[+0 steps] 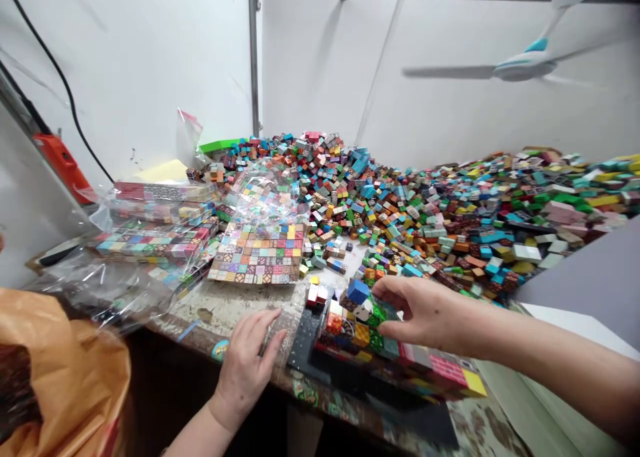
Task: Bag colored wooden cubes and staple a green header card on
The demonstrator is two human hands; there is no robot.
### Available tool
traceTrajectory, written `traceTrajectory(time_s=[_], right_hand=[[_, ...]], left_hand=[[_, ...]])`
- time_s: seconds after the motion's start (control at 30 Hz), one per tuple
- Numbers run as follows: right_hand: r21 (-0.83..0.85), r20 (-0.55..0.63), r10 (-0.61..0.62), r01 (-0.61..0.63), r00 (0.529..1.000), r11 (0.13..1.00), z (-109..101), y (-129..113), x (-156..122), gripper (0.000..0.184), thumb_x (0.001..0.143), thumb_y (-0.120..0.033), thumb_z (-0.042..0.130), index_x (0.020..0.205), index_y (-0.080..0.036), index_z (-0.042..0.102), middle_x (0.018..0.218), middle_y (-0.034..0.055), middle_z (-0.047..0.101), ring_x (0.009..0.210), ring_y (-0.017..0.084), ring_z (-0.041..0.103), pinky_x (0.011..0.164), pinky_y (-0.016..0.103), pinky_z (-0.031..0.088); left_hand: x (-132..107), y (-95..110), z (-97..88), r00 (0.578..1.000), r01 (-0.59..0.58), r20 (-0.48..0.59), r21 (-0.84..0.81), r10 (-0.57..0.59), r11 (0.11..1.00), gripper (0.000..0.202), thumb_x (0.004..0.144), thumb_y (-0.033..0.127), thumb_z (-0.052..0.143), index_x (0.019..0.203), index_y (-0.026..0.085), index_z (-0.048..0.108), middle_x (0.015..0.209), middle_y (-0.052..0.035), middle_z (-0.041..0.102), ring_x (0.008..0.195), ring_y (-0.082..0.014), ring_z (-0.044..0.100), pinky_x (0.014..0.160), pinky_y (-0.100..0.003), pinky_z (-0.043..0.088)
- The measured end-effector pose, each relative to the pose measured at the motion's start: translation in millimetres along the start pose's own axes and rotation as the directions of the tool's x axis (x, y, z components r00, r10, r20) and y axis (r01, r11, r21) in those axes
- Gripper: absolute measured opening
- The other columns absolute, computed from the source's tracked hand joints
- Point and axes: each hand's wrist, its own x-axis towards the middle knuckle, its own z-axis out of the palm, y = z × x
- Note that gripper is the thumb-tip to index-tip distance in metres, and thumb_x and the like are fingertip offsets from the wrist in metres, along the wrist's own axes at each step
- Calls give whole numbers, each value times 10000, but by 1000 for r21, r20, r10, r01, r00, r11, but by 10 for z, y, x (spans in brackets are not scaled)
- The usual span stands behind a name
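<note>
My left hand (247,360) lies flat on the table's front edge, fingers stretched out, beside a dark tray (305,350). On that tray sits a partly filled grid of small coloured cubes (395,357). My right hand (425,310) reaches over the grid from the right, fingers pinched on a green cube (379,312) at the top of the stacked cubes. A blue cube (357,290) stands just left of my fingertips.
A huge heap of loose coloured cubes (425,203) covers the back and right of the table. Finished cube sheets (260,253) and bagged sheets in clear plastic (150,243) lie at the left. An orange bag (60,370) sits at lower left. A fan (525,60) spins overhead.
</note>
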Motion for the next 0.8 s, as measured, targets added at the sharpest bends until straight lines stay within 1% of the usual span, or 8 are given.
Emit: traceTrajectory(time_s=[0.13, 0.23, 0.37, 0.5, 0.57, 0.6, 0.7, 0.8], right_hand=[[-50, -20, -16, 15, 1000, 999, 136, -99, -45, 298, 627, -232, 567, 923, -199, 582, 834, 30, 618, 711, 178, 555, 614, 256, 410], [-98, -78, -41, 33, 996, 995, 225, -107, -45, 337, 634, -235, 570, 968, -187, 575, 895, 55, 624, 767, 203, 571, 666, 281, 430], [-191, -131, -121, 95, 984, 977, 300, -105, -55, 326, 663, -244, 594, 977, -157, 578, 934, 96, 602, 846, 239, 563, 736, 324, 443], [-209, -273, -263, 210, 926, 955, 301, -174, -83, 464, 713, -351, 629, 1118, -148, 528, 1051, 127, 536, 953, 256, 517, 813, 365, 438], [-183, -310, -300, 253, 902, 950, 287, -237, -81, 422, 760, -356, 595, 1135, -178, 518, 1061, 116, 526, 957, 243, 510, 818, 366, 439], [-168, -306, -310, 270, 900, 948, 282, -267, -72, 370, 782, -337, 574, 1120, -194, 527, 1056, 107, 528, 953, 235, 510, 815, 362, 439], [-115, -265, -315, 294, 911, 949, 287, -312, -24, 211, 825, -260, 516, 1021, -206, 572, 1013, 87, 542, 932, 216, 509, 810, 348, 432], [-9, -248, -267, 273, 931, 962, 304, -289, 27, 148, 836, -248, 486, 932, -201, 587, 944, 64, 563, 893, 199, 519, 796, 327, 426]], left_hand=[[227, 298, -112, 995, -82, 49, -123, 89, 989, 422, 867, 307, 505, 1257, 177, 411, 1183, -112, 519, 1112, -222, 473, 943, -390, 420], [354, 465, -135, 985, -124, 96, -195, 144, 973, 527, 862, 348, 507, 1326, 175, 326, 1272, -130, 453, 1187, -240, 411, 989, -416, 383], [416, 562, -84, 978, -123, 133, -265, 163, 956, 611, 849, 384, 517, 1364, 182, 255, 1326, -141, 397, 1233, -257, 359, 1017, -446, 352], [452, 581, -10, 972, -93, 176, -328, 158, 940, 673, 819, 364, 568, 1372, 190, 226, 1344, -143, 376, 1254, -274, 330, 1028, -483, 327], [490, 579, 25, 972, -73, 182, -365, 148, 928, 704, 791, 353, 607, 1369, 196, 235, 1349, -141, 373, 1261, -282, 322, 1034, -496, 313], [514, 577, 41, 973, -64, 182, -387, 144, 920, 711, 780, 350, 622, 1365, 198, 246, 1348, -142, 375, 1261, -285, 322, 1036, -500, 307], [591, 570, 80, 974, -38, 182, -451, 134, 892, 681, 758, 350, 649, 1332, 190, 318, 1318, -137, 419, 1245, -279, 345, 1038, -492, 302], [650, 573, 100, 976, -15, 181, -496, 121, 868, 568, 750, 335, 661, 1253, 193, 438, 1238, -105, 506, 1196, -251, 403, 1036, -449, 316]])
